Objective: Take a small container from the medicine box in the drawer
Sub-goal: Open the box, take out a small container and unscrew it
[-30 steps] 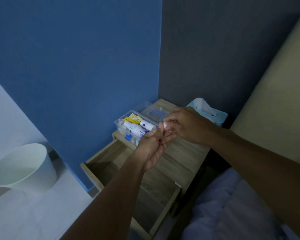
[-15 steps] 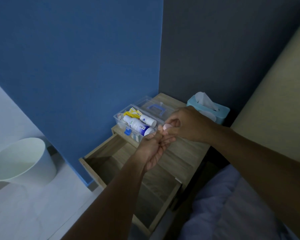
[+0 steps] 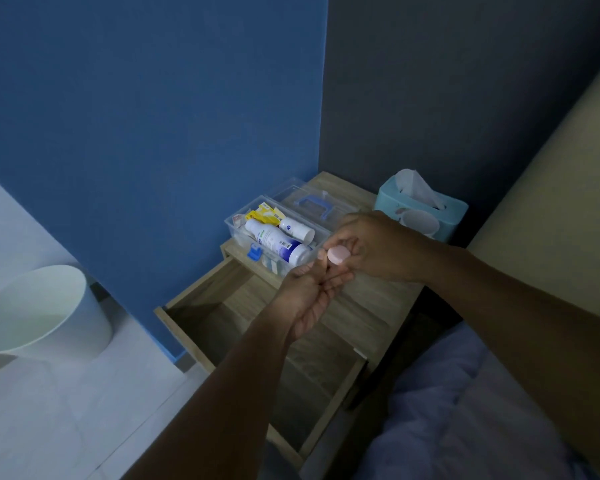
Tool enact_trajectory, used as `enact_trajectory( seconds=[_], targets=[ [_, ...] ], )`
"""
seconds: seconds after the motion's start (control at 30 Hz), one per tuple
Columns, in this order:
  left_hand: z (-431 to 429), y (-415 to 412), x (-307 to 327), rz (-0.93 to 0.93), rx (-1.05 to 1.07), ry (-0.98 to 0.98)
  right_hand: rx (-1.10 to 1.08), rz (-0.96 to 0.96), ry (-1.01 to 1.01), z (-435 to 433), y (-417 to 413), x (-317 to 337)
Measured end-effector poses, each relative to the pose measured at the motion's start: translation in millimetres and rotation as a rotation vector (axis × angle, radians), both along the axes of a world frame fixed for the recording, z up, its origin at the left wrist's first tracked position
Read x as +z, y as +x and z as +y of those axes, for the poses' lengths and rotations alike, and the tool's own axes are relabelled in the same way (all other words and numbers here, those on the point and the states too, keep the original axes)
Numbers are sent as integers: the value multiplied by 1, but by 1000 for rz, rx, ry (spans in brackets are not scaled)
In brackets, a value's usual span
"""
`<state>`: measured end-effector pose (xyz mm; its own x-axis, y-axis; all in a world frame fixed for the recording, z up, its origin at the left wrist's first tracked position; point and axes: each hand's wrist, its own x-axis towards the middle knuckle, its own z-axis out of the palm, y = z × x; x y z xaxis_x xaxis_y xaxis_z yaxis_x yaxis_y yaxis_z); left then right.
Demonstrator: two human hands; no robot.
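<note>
A small round pink container (image 3: 337, 255) is held over the nightstand top (image 3: 368, 306). My right hand (image 3: 371, 247) grips it from the right; the fingertips of my left hand (image 3: 309, 292) touch it from below. Just behind and left stands the clear medicine box (image 3: 238, 225) on the nightstand, open, with its lid (image 3: 312, 199) and blue handle tipped back. Inside lie white bottles (image 3: 278, 242) and yellow packets (image 3: 262, 214). The wooden drawer (image 3: 243, 341) below is pulled out, and I see nothing in it.
A teal tissue box (image 3: 423, 213) stands at the back right of the nightstand. A white bin (image 3: 42, 317) sits on the pale floor at the left. Light bedding (image 3: 465, 410) fills the lower right. Blue and grey walls close the corner behind.
The pink container has turned so its round face shows more plainly between my fingers. Both hands stay together at the same place by the box.
</note>
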<state>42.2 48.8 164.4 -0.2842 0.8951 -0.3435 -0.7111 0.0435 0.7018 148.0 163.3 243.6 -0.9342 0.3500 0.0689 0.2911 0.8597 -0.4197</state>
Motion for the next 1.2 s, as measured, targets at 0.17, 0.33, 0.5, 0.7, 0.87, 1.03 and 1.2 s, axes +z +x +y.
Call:
enact_trajectory(
  seconds=[0.17, 0.33, 0.5, 0.7, 0.87, 1.03, 1.2],
  targets=[
    [4, -6, -4, -7, 13, -19, -44, 188, -176, 13, 7, 3],
    [3, -8, -13, -78, -38, -2, -197, 276, -338, 30, 17, -7],
    [16, -4, -16, -102, -35, 2, -416, 349, -463, 39, 38, -50],
    [37, -6, -27, 74, -45, 5, -760, 500, -690, 41, 58, -120],
    [54, -9, -52, 398, 4, -75, -947, 543, -685, 38, 64, -169],
    [67, -11, -79, 738, -28, -145, -1012, 470, -570, 38, 65, -206],
    [79, -9, -102, 1155, -116, -199, -944, 382, -267, 22, 62, -236]
  ],
)
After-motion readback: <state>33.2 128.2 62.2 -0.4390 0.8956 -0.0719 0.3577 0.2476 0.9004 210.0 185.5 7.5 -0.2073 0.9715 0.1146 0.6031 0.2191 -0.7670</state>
